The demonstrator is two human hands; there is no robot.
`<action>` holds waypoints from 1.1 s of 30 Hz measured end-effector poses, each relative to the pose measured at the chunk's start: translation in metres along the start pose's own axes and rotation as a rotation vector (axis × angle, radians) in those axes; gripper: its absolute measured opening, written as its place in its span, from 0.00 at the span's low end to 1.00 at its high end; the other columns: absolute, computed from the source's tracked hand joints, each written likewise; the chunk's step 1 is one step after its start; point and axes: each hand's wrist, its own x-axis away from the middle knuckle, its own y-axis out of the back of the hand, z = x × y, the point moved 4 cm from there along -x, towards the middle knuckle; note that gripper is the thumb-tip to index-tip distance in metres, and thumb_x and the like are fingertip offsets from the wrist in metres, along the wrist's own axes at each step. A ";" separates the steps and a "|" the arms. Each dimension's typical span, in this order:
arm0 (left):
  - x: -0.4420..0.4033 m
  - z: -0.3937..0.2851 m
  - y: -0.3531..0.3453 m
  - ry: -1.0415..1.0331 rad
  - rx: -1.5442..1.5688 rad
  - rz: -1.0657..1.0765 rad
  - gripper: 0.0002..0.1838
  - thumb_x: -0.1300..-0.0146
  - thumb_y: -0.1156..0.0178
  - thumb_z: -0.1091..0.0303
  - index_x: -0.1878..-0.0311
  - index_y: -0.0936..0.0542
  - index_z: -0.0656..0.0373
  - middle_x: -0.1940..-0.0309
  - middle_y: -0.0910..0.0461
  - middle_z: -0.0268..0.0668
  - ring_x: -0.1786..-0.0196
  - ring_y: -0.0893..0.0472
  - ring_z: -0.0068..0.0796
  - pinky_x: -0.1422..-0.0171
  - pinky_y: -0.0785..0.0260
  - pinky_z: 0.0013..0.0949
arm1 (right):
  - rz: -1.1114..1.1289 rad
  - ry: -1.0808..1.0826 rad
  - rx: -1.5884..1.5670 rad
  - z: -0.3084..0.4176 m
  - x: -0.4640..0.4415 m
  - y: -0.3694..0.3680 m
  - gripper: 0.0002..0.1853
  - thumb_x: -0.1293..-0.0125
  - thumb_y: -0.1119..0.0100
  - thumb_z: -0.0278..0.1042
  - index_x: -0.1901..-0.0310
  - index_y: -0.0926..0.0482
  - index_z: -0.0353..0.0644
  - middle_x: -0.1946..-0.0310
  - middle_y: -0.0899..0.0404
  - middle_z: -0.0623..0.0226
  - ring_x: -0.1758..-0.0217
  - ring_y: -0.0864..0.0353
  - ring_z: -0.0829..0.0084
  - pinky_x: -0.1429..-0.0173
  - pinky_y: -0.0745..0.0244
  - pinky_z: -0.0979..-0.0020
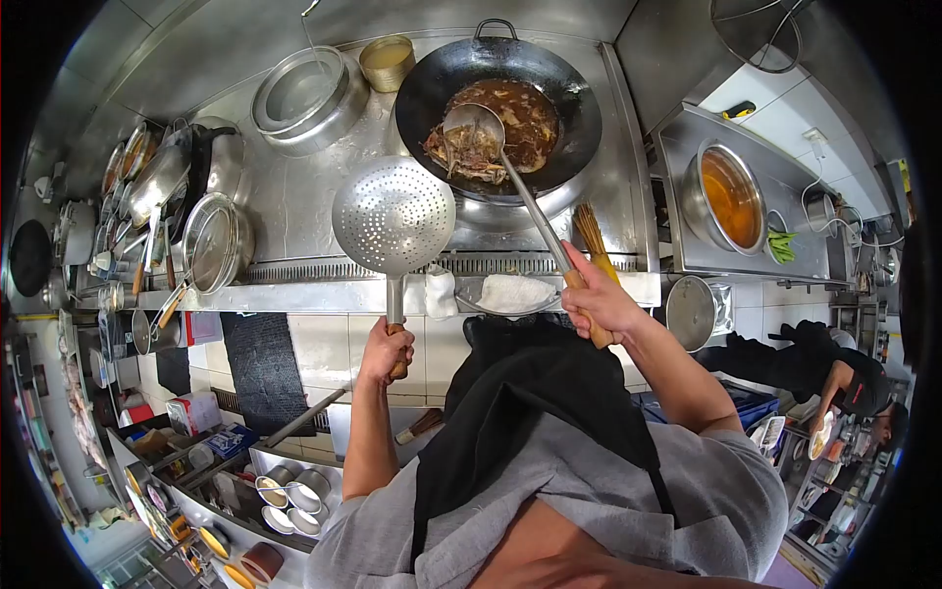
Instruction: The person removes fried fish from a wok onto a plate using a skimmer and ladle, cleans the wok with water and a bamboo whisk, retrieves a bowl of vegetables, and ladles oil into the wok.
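Observation:
My left hand point(386, 351) is closed round the wooden handle of a perforated skimmer point(394, 216), whose round head hangs over the steel counter, left of the wok. My right hand point(601, 294) grips the wooden handle of a metal ladle point(535, 211). The ladle's bowl is in a black wok point(417, 113), over brown liquid point(535, 123) and dark chunks of food point(476, 162) at the near side. What the chunks are, I cannot tell. Folded white cloths point(512, 294) lie at the counter's front edge.
Stacked steel pots point(299, 103) and a tin point(388, 62) stand behind left. Pans and strainers point(216, 240) crowd the left end. A bamboo brush point(591, 236) is near the wok. At right are a bowl of orange liquid point(731, 196), green vegetables point(781, 245) and another person point(844, 378).

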 end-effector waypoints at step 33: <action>0.006 0.005 -0.019 0.068 -0.024 0.032 0.20 0.45 0.39 0.75 0.49 0.33 0.62 0.75 0.27 0.35 0.80 0.26 0.25 0.77 0.32 0.31 | 0.013 0.002 -0.007 0.007 0.008 -0.016 0.46 0.30 0.49 0.23 0.20 0.65 0.65 0.76 0.33 0.70 0.83 0.34 0.80 0.78 0.30 0.74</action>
